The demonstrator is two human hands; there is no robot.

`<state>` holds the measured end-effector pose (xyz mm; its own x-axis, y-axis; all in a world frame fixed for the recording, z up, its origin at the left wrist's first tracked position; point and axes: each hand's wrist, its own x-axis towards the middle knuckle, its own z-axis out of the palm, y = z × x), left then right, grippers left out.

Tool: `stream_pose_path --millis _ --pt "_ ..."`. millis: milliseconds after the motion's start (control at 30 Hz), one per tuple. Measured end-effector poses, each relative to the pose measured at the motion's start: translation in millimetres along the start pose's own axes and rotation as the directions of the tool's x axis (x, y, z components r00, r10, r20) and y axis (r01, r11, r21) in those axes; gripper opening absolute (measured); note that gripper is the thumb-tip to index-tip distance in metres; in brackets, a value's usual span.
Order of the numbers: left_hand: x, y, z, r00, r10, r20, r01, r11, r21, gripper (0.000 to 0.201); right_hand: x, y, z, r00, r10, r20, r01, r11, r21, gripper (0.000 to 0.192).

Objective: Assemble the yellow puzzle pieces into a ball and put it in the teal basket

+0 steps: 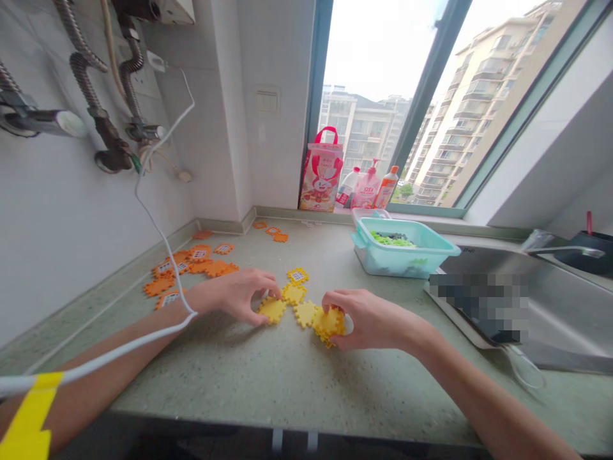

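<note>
Left hand (237, 295) pinching flat yellow foam puzzle tile (272, 309) mid-countertop (268, 383). Right hand (366, 319) clasped round small stack of yellow foam tiles (328, 323). Orange foam tiles (191, 265) scattered along left wall edge. Teal plastic tub (402, 255) near back edge, beside steel sink (560, 306).

Speckled grey-green countertop (268, 377) under the fingers, white tiled wall (57, 255) left of them with flex hoses (89, 76) and pipe fittings. Beyond the fingertips: large window (383, 64), daylight, apartment blocks outside, bottles (373, 188) and red-handled bag (322, 171) on the sill. Right of them: steel sink (565, 300), tap (555, 246).
</note>
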<state>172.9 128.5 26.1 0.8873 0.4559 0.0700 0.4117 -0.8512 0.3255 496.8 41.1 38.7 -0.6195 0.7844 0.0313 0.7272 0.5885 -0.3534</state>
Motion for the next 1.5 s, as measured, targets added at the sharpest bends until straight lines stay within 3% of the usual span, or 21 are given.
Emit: stream_pose_path --millis 267,367,467,533,833,967,1100,1267,1500 --pt "-0.7 0.4 -3.5 0.998 -0.062 0.009 0.062 0.998 -0.016 0.033 -2.7 -6.3 12.2 0.999 0.038 -0.010 -0.039 0.995 -0.096 0.043" --pt "5.0 -3.0 -0.7 0.991 -0.070 -0.112 0.062 0.995 -0.073 0.035 -3.1 -4.2 15.7 1.000 0.024 -0.013 -0.025 0.995 -0.096 0.042" --pt "16.1 -4.1 6.6 0.958 -0.070 -0.279 0.049 0.996 -0.080 0.039 -2.8 -3.7 17.7 1.000 -0.015 -0.003 0.015 0.997 -0.082 0.044" --pt "24.1 -4.1 13.2 0.943 -0.053 -0.327 0.033 0.997 -0.067 0.042 -1.9 -4.0 18.1 0.999 -0.042 0.007 0.042 0.995 -0.086 0.044" --pt "36.6 -9.0 29.5 0.965 -0.005 -0.262 -0.016 0.997 -0.080 0.052 -0.4 7.8 6.8 0.997 -0.045 0.056 0.045 0.999 0.011 0.050" --pt "35.9 -10.8 29.0 0.955 -0.010 -0.298 -0.015 0.996 -0.082 0.049 4.6 12.3 4.7 0.997 -0.056 -0.048 0.060 0.994 0.086 0.047" --pt "30.7 -17.4 21.7 0.940 -0.001 -0.341 -0.018 0.998 -0.054 0.046 18.9 9.5 18.0 0.983 -0.109 -0.150 0.128 0.985 0.119 0.048" --pt "20.4 -28.4 11.0 0.905 -0.082 -0.417 0.055 0.996 -0.077 0.042 34.5 4.8 37.8 0.971 -0.179 -0.158 0.202 0.969 0.140 0.048" --pt "22.9 -23.0 18.0 0.933 -0.038 -0.358 0.011 0.997 -0.078 0.044 41.1 4.3 46.3 0.977 -0.131 -0.167 0.155 0.978 0.139 0.042"
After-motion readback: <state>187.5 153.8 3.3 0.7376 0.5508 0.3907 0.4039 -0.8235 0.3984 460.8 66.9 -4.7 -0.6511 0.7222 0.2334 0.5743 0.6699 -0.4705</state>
